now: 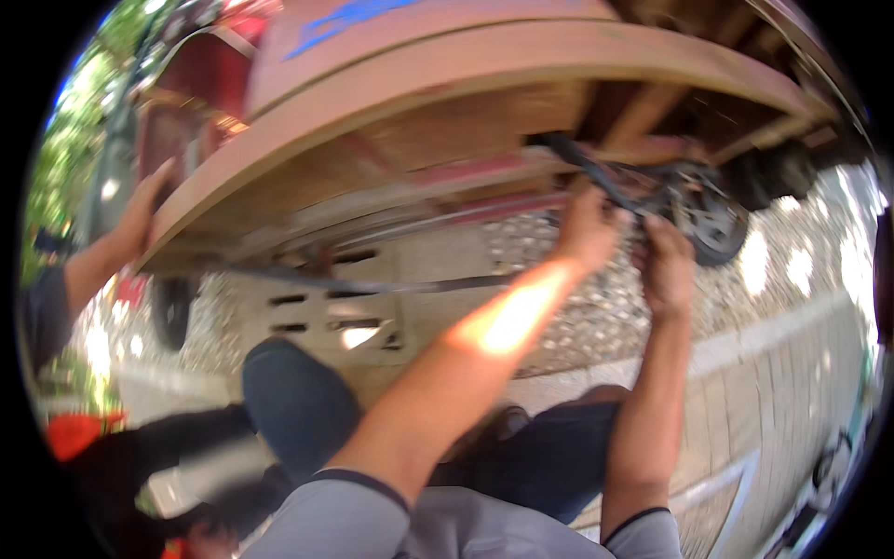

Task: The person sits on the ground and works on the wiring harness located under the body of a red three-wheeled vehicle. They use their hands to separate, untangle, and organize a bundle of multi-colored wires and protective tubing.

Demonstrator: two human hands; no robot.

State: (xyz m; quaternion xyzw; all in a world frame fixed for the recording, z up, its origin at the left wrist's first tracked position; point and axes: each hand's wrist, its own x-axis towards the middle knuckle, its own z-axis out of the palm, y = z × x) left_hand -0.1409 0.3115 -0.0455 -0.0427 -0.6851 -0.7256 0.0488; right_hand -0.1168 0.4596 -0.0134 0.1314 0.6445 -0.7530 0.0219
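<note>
My left hand [585,227] is closed on a dark, flat strip [587,166] that slants down from beneath a wooden cart body [426,58]. Just to its right, my right hand [665,261] has curled fingers by the same strip, beside a black wheel [719,240] and its metal fittings; what those fingers grip is hidden. Another long dark strip [377,284] runs low across the space under the cart.
Another person's hand [135,219] grips the cart's left end, above a second wheel [170,312]. That person's dark-clothed legs show at lower left. Below are a slotted concrete cover [279,284], pebbles [782,242] and a paved strip [764,401].
</note>
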